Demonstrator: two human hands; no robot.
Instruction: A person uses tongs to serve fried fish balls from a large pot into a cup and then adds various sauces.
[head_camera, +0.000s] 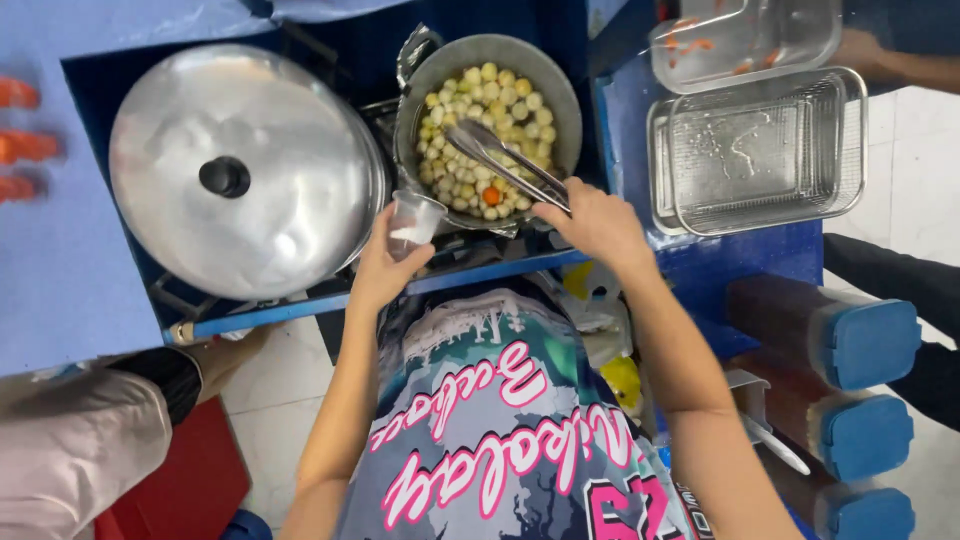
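Right hand (598, 222) fingers are gripping metal tongs (505, 160), reaching into the pan (560, 85) of small pale balls (500, 85). Left hand (385, 262) fingers are wrapping a clear plastic cup (414, 220) beside the domed lid (240, 170).

Big lid (245, 170), wire basket (760, 150), blue-capped bottles (870, 345)

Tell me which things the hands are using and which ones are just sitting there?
In use:
- left hand, small clear plastic cup
- right hand, long metal tongs
- round grey pan of pale balls

Lying about:
- big shiny domed lid
- wire-mesh metal tray
- blue-capped brown bottles
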